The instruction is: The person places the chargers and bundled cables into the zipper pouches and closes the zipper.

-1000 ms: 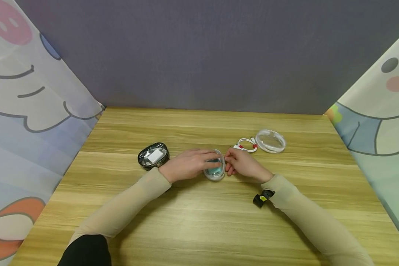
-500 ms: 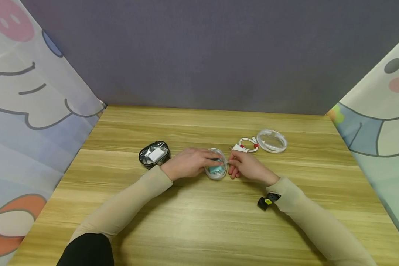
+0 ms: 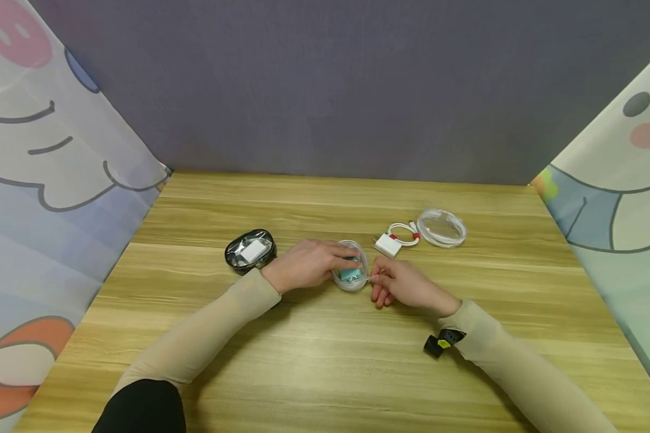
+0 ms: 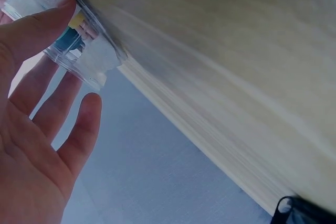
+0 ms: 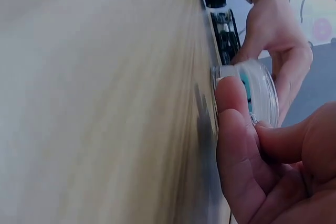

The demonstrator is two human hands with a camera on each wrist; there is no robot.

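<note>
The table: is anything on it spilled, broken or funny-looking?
Nothing stands out: I see no spill or break. The white cable is neatly coiled, and the left hand holds a clear case.

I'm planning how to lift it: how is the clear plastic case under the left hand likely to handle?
The clear plastic case probably gives when squeezed, since its translucent wall looks thin. It seems unlikely to tip, lying low on the table. The teal item inside may slide about, as it appears to fill only part of it.
</note>
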